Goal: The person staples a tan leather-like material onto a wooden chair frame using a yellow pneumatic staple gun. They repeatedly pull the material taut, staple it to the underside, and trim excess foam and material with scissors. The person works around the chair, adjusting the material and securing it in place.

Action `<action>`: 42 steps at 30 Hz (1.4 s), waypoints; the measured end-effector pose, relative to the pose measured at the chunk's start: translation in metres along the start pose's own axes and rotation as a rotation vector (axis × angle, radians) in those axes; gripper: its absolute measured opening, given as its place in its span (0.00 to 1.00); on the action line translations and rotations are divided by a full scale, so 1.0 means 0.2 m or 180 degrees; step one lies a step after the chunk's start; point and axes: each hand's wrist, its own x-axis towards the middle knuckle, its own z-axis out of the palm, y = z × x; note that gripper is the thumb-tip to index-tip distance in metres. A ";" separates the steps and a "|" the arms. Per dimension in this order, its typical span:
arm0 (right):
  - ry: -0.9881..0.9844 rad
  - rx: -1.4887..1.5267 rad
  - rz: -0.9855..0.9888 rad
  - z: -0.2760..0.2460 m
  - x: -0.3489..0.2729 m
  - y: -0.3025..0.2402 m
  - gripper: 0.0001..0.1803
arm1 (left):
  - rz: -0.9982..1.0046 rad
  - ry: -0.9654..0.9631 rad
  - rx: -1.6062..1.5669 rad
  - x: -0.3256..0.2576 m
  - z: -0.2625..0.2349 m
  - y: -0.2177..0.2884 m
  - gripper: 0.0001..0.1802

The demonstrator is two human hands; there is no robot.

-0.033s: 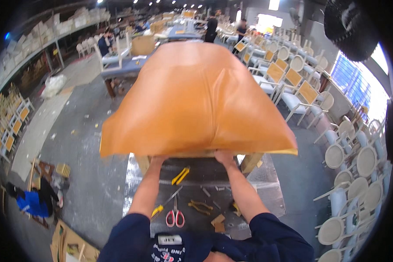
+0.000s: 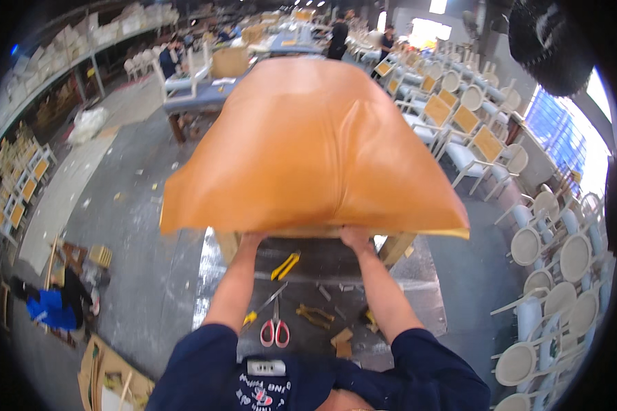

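A large sheet of orange-brown leather [image 2: 281, 157] is draped over a padded piece on a wooden frame [image 2: 399, 248], with a crease running down its front. At its near edge my left hand [image 2: 252, 238] is closed on the leather, most of the fingers hidden beneath it. My right hand [image 2: 354, 237] grips the same edge farther right, its fingertips out of sight. Below, between my forearms, lie a yellow utility knife [image 2: 285, 266], red-and-white-handled scissors [image 2: 275, 331], yellow-handled pliers [image 2: 315, 316] and a long thin tool with a yellow handle [image 2: 250, 318].
Small scraps [image 2: 342, 340] lie near my body. Many white chairs [image 2: 487, 145] stand along the right. A blue-topped table [image 2: 199, 103] is at the back left. A person in blue [image 2: 53, 308] sits low at the left, and other people stand far off.
The leather's near edge, both hands and the tools appear slightly higher in the picture, as does the room's tilt shift slightly. My grip looks the same.
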 end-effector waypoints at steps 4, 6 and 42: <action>-0.0133 0.0029 -0.0146 -0.09 0.00 0.22 0.28 | -0.0249 0.0365 0.0414 -0.08 0.06 0.27 0.22; 0.0685 -0.0210 -0.0270 0.00 -0.16 0.21 0.28 | -0.0133 0.0500 0.0147 -0.16 0.02 0.29 0.23; 0.0427 -0.0256 0.0126 -0.07 -0.72 0.30 0.33 | -0.0299 0.0519 -0.1225 -1.35 -0.39 0.79 0.21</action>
